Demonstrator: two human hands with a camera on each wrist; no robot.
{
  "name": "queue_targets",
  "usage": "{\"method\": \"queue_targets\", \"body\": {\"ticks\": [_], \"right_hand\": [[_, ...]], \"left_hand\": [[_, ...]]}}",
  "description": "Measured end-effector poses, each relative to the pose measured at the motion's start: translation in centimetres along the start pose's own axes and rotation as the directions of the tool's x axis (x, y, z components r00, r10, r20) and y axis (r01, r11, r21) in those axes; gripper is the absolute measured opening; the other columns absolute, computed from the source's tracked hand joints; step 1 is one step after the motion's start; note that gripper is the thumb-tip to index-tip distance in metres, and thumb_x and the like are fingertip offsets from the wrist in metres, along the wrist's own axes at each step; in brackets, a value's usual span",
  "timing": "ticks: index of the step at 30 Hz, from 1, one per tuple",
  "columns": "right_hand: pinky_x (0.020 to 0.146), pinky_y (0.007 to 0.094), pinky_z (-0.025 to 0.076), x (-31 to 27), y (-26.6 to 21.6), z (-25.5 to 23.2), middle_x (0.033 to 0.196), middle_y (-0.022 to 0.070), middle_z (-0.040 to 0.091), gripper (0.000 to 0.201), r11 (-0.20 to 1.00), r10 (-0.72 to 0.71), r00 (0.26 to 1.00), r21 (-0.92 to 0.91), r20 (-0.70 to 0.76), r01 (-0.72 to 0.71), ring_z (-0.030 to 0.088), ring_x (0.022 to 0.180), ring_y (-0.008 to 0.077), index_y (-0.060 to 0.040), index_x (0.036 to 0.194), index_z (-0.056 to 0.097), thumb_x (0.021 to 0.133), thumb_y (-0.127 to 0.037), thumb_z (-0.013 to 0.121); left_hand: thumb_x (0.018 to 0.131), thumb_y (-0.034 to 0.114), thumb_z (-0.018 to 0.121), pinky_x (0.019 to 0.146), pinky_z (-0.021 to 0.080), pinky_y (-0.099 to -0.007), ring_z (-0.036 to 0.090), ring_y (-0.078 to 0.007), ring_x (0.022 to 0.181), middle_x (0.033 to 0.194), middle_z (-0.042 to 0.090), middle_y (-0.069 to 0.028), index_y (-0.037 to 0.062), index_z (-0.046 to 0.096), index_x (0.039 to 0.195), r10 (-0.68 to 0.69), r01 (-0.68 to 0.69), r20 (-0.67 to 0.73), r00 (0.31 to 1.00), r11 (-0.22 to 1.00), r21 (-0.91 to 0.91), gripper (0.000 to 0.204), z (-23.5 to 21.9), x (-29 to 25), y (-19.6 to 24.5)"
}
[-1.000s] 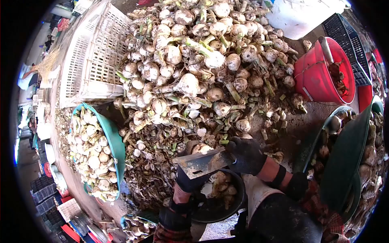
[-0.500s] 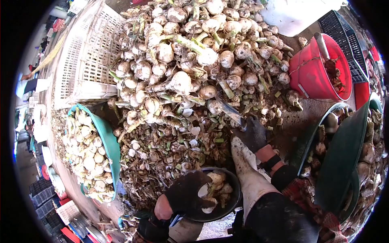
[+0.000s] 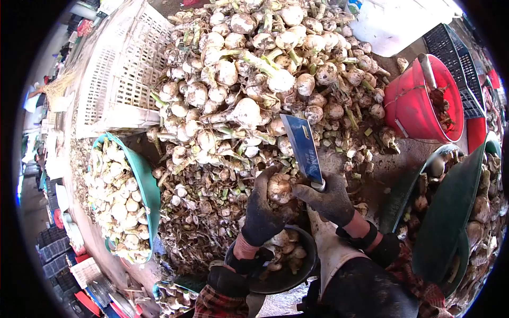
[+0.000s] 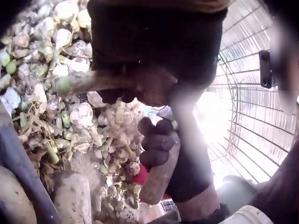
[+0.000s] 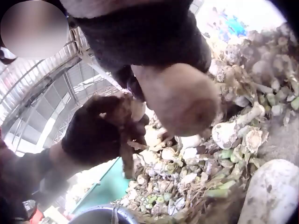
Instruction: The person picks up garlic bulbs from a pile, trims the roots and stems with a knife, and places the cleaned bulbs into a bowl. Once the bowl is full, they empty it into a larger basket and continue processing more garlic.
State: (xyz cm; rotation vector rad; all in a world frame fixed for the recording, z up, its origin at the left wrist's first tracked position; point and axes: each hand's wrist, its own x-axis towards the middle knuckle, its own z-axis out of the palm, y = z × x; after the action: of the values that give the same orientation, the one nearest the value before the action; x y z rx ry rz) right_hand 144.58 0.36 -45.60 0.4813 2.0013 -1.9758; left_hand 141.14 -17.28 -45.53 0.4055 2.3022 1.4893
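My gloved left hand grips a round, soil-stained bulb in front of the pile. In the left wrist view a thick pale stem sticks out from that hand. My gloved right hand is close beside the bulb and holds a cleaver, its broad blade pointing up and away. The right fingers wrap the cleaver's wooden handle. Below the hands is a black bowl with several trimmed bulbs in it, partly hidden by the left forearm.
A large heap of stemmed bulbs rises ahead, with cut scraps before it. Left are a white crate and a green tub of bulbs. Right are a red bucket and a dark green tub. My boot is near the bowl.
At first both hands were together, cleaver across a bulb. The left hand then dropped over the bowl; now it is back up with a bulb. The cleaver moved toward the heap, then was raised upright.
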Motion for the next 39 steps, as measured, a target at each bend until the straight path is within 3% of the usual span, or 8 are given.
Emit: {"method": "queue_targets", "body": {"ticks": [4,14,21,25,31,33,37,39], "right_hand": [[0.058,0.0396,0.050,-0.7,0.1,-0.2,0.075,0.0155,0.060,0.031,0.703,-0.318,0.936,-0.625,0.150,0.339,0.062,0.070,0.0333,-0.0033,0.083,0.059,0.072,-0.030,0.070],[0.055,0.0426,0.048,-1.0,1.6,1.1,0.077,0.0128,0.056,0.040,0.445,-0.348,0.866,-0.750,0.359,0.490,0.059,0.065,0.0320,-0.0066,0.083,0.060,0.066,-0.040,0.074],[0.055,0.0428,0.047,0.8,6.5,0.1,0.076,0.0122,0.058,0.033,0.479,-0.429,0.835,-0.697,0.344,0.533,0.060,0.066,0.0330,-0.0075,0.084,0.059,0.066,-0.031,0.072],[0.056,0.0429,0.048,0.8,9.2,-1.1,0.074,0.0142,0.059,0.027,0.511,-0.296,0.954,-0.834,0.053,0.205,0.060,0.066,0.0350,-0.0061,0.081,0.059,0.067,-0.026,0.069],[0.052,0.0424,0.044,0.2,6.8,0.6,0.061,0.0167,0.055,0.013,0.727,-0.379,0.923,-0.637,-0.062,0.256,0.057,0.058,0.0358,-0.0037,0.072,0.058,0.072,-0.015,0.064],[0.051,0.0415,0.043,-0.1,4.3,1.9,0.060,0.0167,0.055,0.012,0.890,-0.287,0.953,-0.393,-0.092,0.231,0.056,0.056,0.0348,-0.0035,0.071,0.057,0.072,-0.013,0.065],[0.051,0.0408,0.046,0.0,3.0,2.3,0.062,0.0178,0.058,0.014,0.866,-0.326,0.939,-0.432,-0.106,0.252,0.059,0.058,0.0375,-0.0030,0.077,0.060,0.074,-0.015,0.066],[0.052,0.0424,0.046,0.0,3.9,2.3,0.061,0.0183,0.057,0.014,0.869,-0.357,0.918,-0.420,-0.171,0.260,0.058,0.058,0.0379,-0.0027,0.075,0.059,0.074,-0.015,0.066]], "left_hand": [[0.076,0.015,0.071,0.087,0.048,-0.0403,0.057,-0.0300,0.107,0.118,0.054,-0.0218,-0.0023,0.033,0.132,0.078,-0.074,-0.015,0.997,0.982,0.172,0.070,-1.6,-1.4,-1.8],[0.078,0.022,0.070,0.086,0.049,-0.0389,0.059,-0.0270,0.100,0.111,0.059,-0.0170,0.0012,0.046,0.125,0.106,-0.186,0.300,0.948,0.949,0.253,0.057,-2.8,-7.4,-6.7],[0.077,0.027,0.072,0.085,0.049,-0.0392,0.061,-0.0257,0.095,0.106,0.062,-0.0149,0.0027,0.053,0.120,0.173,-0.258,0.325,0.930,0.936,0.238,0.053,-3.2,-2.3,-1.7],[0.059,0.021,0.083,0.081,0.049,-0.0325,0.060,-0.0176,0.088,0.096,0.062,-0.0078,0.0029,0.050,0.114,-0.088,0.086,0.004,0.996,0.962,-0.261,0.066,-2.3,-3.6,-0.5],[0.063,0.023,0.085,0.082,0.049,-0.0327,0.059,-0.0205,0.095,0.105,0.059,-0.0102,0.0013,0.047,0.117,-0.076,0.090,-0.324,0.943,0.996,0.029,0.071,-3.4,-2.0,-1.5],[0.072,0.004,0.074,0.085,0.050,-0.0325,0.058,-0.0217,0.100,0.109,0.056,-0.0092,0.0044,0.045,0.120,-0.460,0.096,-0.320,0.828,0.680,-0.727,0.056,-2.3,-2.6,-2.7],[0.082,0.000,0.056,0.087,0.052,-0.0396,0.059,-0.0260,0.101,0.105,0.058,-0.0104,0.0023,0.046,0.120,-0.486,-0.074,-0.222,0.845,0.306,-0.949,0.039,0.9,-2.5,-0.8],[0.085,0.013,0.059,0.092,0.051,-0.0445,0.058,-0.0287,0.104,0.109,0.058,-0.0139,0.0046,0.050,0.118,-0.486,0.015,-0.250,0.838,0.479,-0.878,0.035,2.1,-2.9,-1.0]]}}
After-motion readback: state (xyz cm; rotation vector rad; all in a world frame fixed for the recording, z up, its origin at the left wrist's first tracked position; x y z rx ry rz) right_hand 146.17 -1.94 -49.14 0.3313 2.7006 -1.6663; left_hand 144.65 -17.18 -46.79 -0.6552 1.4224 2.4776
